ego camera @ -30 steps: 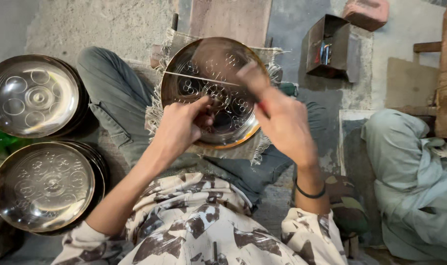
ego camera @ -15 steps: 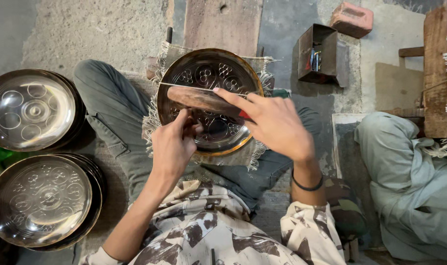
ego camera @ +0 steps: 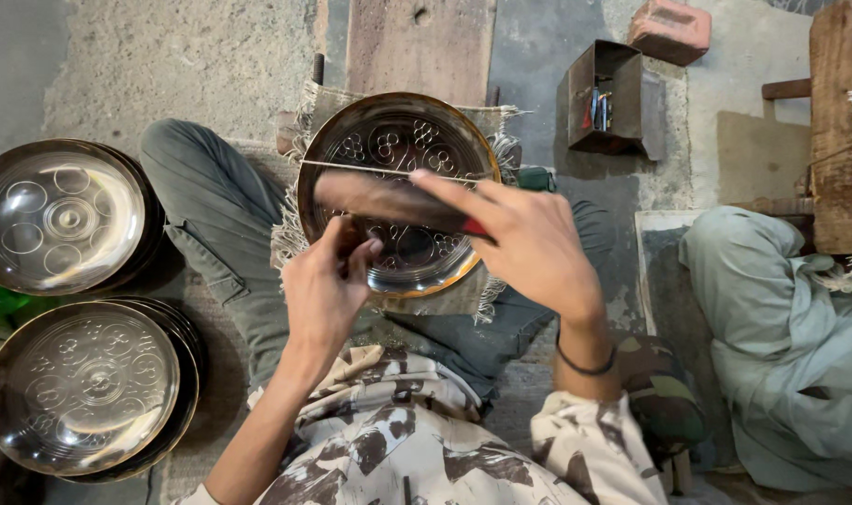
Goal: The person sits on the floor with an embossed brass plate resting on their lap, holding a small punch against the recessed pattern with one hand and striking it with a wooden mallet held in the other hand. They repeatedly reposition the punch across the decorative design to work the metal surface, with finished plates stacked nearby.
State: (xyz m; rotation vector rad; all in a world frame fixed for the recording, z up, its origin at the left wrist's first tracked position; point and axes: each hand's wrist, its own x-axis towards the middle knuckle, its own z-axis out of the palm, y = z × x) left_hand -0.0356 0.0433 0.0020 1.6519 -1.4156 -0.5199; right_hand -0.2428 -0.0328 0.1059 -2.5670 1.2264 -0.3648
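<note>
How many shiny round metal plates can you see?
3 on top, though more are stacked beneath: one engraved plate on the lap under both hands, one stack top at upper left, and one stack top at lower left. Rims below both stacks show hidden plates I cannot count.

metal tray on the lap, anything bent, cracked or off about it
Nothing stands out. The metal tray lies flat on a fringed mat, round and whole where visible. The hands cover part of it.
</note>
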